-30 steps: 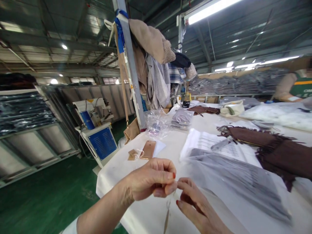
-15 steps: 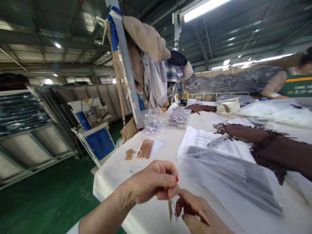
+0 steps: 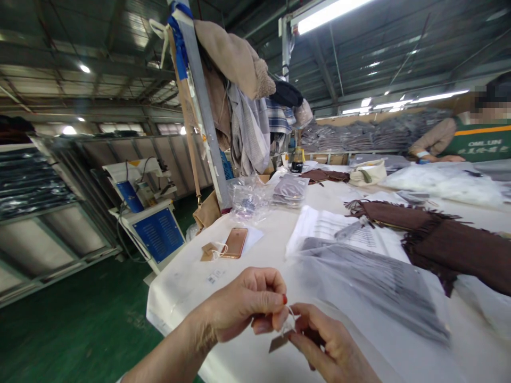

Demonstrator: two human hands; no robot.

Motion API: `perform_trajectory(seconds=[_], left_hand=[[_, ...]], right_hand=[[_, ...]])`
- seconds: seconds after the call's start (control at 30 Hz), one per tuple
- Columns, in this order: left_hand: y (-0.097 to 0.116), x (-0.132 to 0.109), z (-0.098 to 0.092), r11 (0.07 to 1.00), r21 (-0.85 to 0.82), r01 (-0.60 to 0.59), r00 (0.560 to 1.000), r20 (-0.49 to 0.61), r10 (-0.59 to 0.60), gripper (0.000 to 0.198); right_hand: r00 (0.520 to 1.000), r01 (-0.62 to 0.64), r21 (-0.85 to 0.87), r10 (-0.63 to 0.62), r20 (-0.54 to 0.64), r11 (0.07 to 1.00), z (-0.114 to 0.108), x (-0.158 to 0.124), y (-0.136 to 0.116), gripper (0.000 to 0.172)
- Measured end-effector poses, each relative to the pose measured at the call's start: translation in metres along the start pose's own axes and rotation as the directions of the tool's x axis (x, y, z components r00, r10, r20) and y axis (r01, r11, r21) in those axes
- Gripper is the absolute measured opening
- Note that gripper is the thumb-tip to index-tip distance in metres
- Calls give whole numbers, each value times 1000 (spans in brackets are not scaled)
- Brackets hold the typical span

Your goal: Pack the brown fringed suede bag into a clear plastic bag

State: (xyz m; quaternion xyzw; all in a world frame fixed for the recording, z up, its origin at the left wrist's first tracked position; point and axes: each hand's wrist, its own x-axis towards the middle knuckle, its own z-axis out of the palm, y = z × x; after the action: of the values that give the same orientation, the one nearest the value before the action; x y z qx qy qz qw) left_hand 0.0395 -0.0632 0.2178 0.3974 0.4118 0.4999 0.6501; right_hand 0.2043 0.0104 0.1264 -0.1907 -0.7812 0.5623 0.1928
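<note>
My left hand (image 3: 251, 303) is closed in a pinch on a white string (image 3: 290, 318), with a small red spot at the thumb tip. From the string hangs a small brown hang tag (image 3: 278, 342), tilted under my left fingers. Close on the right, my right hand (image 3: 327, 340) pinches the string and the tag's edge between thumb and forefinger. Both hands are above the near part of the white-covered table (image 3: 179, 287). Just beyond them lies a dark fringed cloth in a clear plastic bag (image 3: 375, 282).
A phone (image 3: 235, 243) and another brown tag (image 3: 208, 251) lie to the left. Brown fringed scarves (image 3: 451, 234) lie at right, bagged grey goods (image 3: 290, 189) farther back. A metal post (image 3: 205, 117) with hanging clothes rises at the table's edge. A co-worker (image 3: 479, 133) stands across the table.
My right hand has closed in on the string and tag. The tag has swung from hanging upright to a slant. The whole view has shifted slightly.
</note>
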Motion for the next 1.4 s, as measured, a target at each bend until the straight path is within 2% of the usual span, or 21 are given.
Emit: perform_trajectory(seconds=[0.1, 0.2, 0.27, 0.47, 0.57, 0.73, 0.9, 0.97, 1.1, 1.23, 1.4], left_hand=[[-11, -2, -7, 997, 74, -22, 996, -88, 29, 35], [-24, 1, -10, 980, 194, -43, 985, -158, 75, 33], [-32, 4, -8, 968, 247, -38, 984, -161, 80, 31], [-43, 15, 3, 949, 315, 31, 990, -143, 15, 19], [-44, 17, 3, 973, 230, -27, 997, -60, 42, 26], [-54, 22, 8, 998, 5, -68, 993, 93, 68, 42], [-72, 29, 20, 997, -52, -52, 979, 195, 61, 70], [-80, 33, 24, 999, -35, -36, 987, 157, 41, 73], [-98, 41, 29, 999, -33, -34, 999, -41, 32, 68], [-108, 46, 30, 994, -43, -101, 982, -165, 93, 54], [-116, 46, 25, 1000, 0, -29, 962, -273, 27, 35]], right_hand=[[996, 51, -110, -58, -64, 993, -16, -6, -4, 25], [996, 71, -195, -80, -38, 978, -31, -12, -17, 15], [999, 32, -166, -35, -14, 986, -38, -13, -29, 13], [994, -101, 26, 101, -29, 995, -52, -15, -55, 22], [990, -129, 142, 136, -38, 981, -58, -17, -63, 29], [988, -111, 178, 128, -85, 978, -61, -17, -69, 32], [983, -107, 249, 140, -117, 962, -59, -19, -66, 27], [982, -107, 273, 144, -120, 956, -58, -20, -63, 27], [980, -84, 305, 134, -148, 949, -59, -18, -60, 27], [972, -83, 348, 153, -180, 934, -60, -17, -59, 27], [943, -46, 452, 188, -275, 891, -63, -16, -65, 26]])
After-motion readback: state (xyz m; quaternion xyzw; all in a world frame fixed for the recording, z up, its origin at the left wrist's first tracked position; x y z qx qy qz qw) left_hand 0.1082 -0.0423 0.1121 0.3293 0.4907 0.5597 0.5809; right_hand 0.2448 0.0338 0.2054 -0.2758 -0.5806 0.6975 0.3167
